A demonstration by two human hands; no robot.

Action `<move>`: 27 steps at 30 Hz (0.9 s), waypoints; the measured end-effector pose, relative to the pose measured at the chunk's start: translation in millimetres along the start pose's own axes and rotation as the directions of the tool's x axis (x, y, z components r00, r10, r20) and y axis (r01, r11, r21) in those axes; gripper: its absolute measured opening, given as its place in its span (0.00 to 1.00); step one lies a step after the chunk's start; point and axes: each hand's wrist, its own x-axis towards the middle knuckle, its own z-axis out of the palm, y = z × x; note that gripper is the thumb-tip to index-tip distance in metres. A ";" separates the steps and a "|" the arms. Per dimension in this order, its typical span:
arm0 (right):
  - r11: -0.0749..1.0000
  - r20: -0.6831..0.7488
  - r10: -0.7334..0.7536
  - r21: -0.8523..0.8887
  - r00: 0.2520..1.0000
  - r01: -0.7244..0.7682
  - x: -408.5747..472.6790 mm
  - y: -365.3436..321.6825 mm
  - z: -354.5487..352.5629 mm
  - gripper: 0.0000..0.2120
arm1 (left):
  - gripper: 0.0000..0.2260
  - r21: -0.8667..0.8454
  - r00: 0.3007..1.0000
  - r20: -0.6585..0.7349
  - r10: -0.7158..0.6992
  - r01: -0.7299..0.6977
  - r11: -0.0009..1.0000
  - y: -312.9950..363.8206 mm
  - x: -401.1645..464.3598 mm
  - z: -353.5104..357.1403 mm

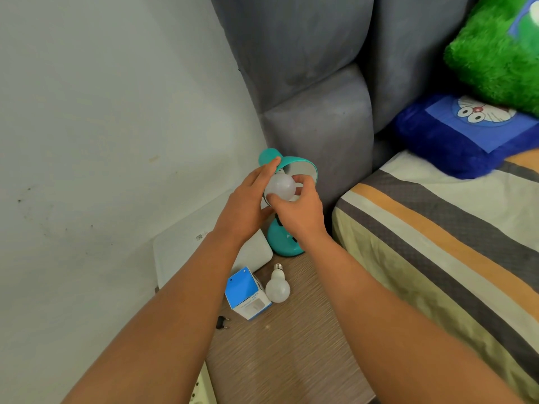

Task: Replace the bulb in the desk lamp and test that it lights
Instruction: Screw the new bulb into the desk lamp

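A teal desk lamp stands at the back of the wooden bedside table, its shade (297,163) tilted toward me and its round base (283,242) below. My left hand (248,199) grips the left rim of the shade. My right hand (300,205) is closed around a white bulb (280,185) at the shade's mouth; the bulb's screw end is hidden. A second white bulb (277,285) lies loose on the table, metal cap pointing away from me. A blue and white bulb box (247,293) lies beside it.
A black plug (222,322) lies on the wooden table (291,360). A white flat device (186,252) leans by the wall at left. A bed with a striped sheet (437,243) lies to the right, the grey headboard (315,112) behind. A white power strip (201,386) sits at the table's left edge.
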 end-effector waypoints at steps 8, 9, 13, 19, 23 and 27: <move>0.999 -0.029 0.043 -0.004 0.999 -0.043 0.2 4.3 4.0 0.22 | 0.39 0.006 1.000 -0.003 0.023 -0.023 1.000 -2.1 -0.6 0.0; 0.997 -0.030 0.074 0.019 0.997 -0.074 0.0 2.8 5.3 0.23 | 0.39 0.004 1.000 -0.005 0.024 -0.024 1.000 -2.4 -0.7 0.2; 0.980 -0.003 0.196 0.035 0.981 -0.195 1.3 -0.6 9.2 0.31 | 0.39 0.007 1.000 -0.014 0.014 -0.014 1.000 -3.3 -0.8 -0.4; 0.967 -0.001 0.164 0.199 0.986 -0.161 1.8 4.9 4.6 0.28 | 0.40 0.013 1.000 -0.008 0.024 -0.024 1.000 -5.0 -0.7 0.7; 0.986 0.002 0.130 0.102 0.991 -0.130 4.5 7.6 2.6 0.24 | 0.41 0.018 1.000 -0.008 0.013 -0.013 1.000 -5.5 -0.2 1.2; 0.975 0.000 0.208 0.079 0.978 -0.207 3.5 -2.1 2.2 0.29 | 0.41 0.028 1.000 -0.014 0.020 -0.020 0.999 -5.7 -0.1 2.4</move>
